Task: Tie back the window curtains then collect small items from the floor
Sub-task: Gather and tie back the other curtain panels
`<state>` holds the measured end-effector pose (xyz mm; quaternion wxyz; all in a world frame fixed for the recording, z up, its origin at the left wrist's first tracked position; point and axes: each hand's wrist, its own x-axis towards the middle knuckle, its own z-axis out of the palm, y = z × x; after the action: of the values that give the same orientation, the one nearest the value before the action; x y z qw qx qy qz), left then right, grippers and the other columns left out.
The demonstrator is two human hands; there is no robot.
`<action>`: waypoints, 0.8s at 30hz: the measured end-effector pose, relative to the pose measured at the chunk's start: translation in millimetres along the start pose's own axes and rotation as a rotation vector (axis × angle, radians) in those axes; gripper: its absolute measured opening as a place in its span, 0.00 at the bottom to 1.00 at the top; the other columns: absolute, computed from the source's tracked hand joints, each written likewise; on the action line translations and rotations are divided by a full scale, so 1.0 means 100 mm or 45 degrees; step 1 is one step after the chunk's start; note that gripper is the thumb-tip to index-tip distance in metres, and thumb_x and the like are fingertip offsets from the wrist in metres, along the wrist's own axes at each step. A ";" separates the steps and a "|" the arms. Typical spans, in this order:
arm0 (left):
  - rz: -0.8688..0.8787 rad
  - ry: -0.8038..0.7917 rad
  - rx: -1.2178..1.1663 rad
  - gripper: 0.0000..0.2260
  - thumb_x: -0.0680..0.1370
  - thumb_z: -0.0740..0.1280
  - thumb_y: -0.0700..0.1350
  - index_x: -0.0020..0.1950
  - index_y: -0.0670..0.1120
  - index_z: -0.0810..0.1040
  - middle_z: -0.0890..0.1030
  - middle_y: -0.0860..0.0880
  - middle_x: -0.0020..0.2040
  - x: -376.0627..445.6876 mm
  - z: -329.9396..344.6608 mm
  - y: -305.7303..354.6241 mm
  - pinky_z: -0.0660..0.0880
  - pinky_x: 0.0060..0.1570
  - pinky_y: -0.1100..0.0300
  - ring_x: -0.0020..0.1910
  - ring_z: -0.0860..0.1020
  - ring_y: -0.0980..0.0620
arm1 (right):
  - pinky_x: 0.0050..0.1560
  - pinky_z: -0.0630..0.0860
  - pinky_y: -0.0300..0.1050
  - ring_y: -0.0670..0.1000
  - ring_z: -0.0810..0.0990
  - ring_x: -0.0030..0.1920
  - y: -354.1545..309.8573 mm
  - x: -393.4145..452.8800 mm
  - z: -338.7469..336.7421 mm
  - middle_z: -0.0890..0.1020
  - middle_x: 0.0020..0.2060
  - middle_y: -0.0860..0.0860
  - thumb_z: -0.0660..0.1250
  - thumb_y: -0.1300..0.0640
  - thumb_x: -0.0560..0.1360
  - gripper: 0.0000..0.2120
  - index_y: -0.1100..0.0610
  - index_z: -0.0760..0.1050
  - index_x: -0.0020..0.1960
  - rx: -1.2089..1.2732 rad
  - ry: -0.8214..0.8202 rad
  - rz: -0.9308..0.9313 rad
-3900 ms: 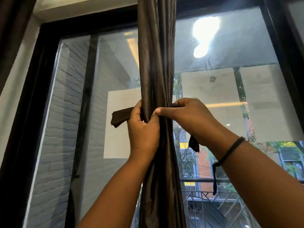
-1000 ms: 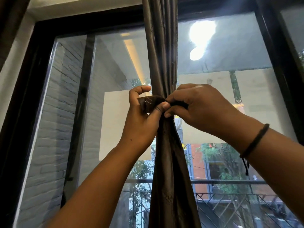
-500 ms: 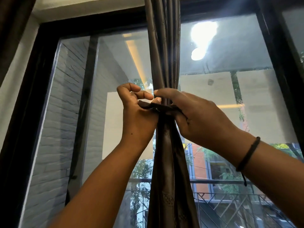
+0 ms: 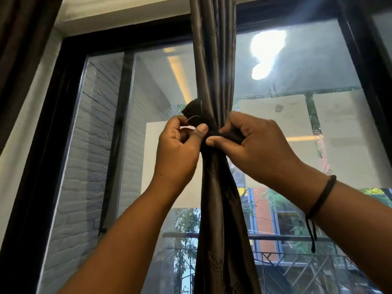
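Task progress: the dark brown curtain (image 4: 214, 60) is already gathered into one narrow bundle in front of the window glass (image 4: 161, 85), and a dark tie-back strip (image 4: 197, 114) is wrapped round its waist. The fastening looks unfinished, since both hands are on the strip's ends.
Left to do: I judge the tie must be pulled snug and secured; collecting small items from the floor has not begun, and no floor is in view.
Curtain position: centre of the scene, hanging from above the top edge to below the bottom edge, pinched in at mid-height where the strip crosses it.
Tie-back position: one end sticks up just left of the bundle; the other passes right into the right hand.
Left hand (image 4: 180, 145): raised, palm away, thumb and curled fingers pinching the upstanding left end of the strip, beside the curtain.
Right hand (image 4: 254, 143): raised from the right, fingers curled round the strip's right end, thumb tip against the curtain.
Right wrist: a dark cord bracelet (image 4: 322, 196) with a loose tail hanging down.
Surroundings: black window frame (image 4: 70, 115); a balcony railing (image 4: 286, 237) outside, far beyond the glass.
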<state>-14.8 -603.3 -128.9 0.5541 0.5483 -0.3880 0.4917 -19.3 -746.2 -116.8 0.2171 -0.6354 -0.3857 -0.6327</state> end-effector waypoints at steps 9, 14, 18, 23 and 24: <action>-0.317 0.009 0.124 0.16 0.75 0.69 0.42 0.56 0.50 0.64 0.77 0.44 0.41 0.16 0.00 0.02 0.69 0.33 0.63 0.36 0.74 0.52 | 0.41 0.69 0.46 0.59 0.77 0.50 -0.15 0.02 0.04 0.75 0.45 0.52 0.61 0.53 0.78 0.15 0.53 0.72 0.64 -0.640 -0.384 -0.125; -0.296 -0.155 0.165 0.16 0.77 0.65 0.38 0.57 0.50 0.61 0.74 0.48 0.37 0.10 0.01 0.02 0.70 0.30 0.65 0.33 0.72 0.54 | 0.41 0.65 0.45 0.54 0.72 0.42 -0.31 0.12 -0.07 0.63 0.34 0.48 0.62 0.57 0.76 0.01 0.53 0.72 0.46 -0.749 -0.677 -0.141; -0.214 -0.386 0.214 0.19 0.75 0.62 0.29 0.57 0.50 0.62 0.73 0.48 0.44 0.08 0.00 0.05 0.74 0.30 0.69 0.37 0.74 0.54 | 0.43 0.72 0.48 0.52 0.68 0.36 -0.35 0.22 -0.04 0.61 0.30 0.48 0.63 0.58 0.74 0.17 0.53 0.57 0.33 -0.874 -0.756 -0.209; -0.124 -0.628 0.406 0.24 0.72 0.64 0.27 0.55 0.55 0.63 0.72 0.48 0.52 0.07 -0.09 0.06 0.74 0.32 0.67 0.44 0.74 0.55 | 0.36 0.66 0.44 0.48 0.63 0.29 -0.34 0.35 0.02 0.71 0.32 0.53 0.59 0.58 0.77 0.13 0.59 0.66 0.34 -0.891 -1.110 -0.164; -0.110 -0.677 0.452 0.26 0.71 0.65 0.27 0.57 0.54 0.62 0.71 0.48 0.53 0.04 -0.09 0.04 0.73 0.32 0.68 0.45 0.73 0.56 | 0.35 0.66 0.44 0.51 0.67 0.32 -0.35 0.38 0.01 0.76 0.38 0.56 0.58 0.59 0.78 0.09 0.61 0.71 0.40 -0.875 -1.236 -0.138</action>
<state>-18.7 -594.6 -124.5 0.3495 0.7617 -0.4037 0.3670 -49.4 -716.0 -87.1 -0.2345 -0.8652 -0.2459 -0.3687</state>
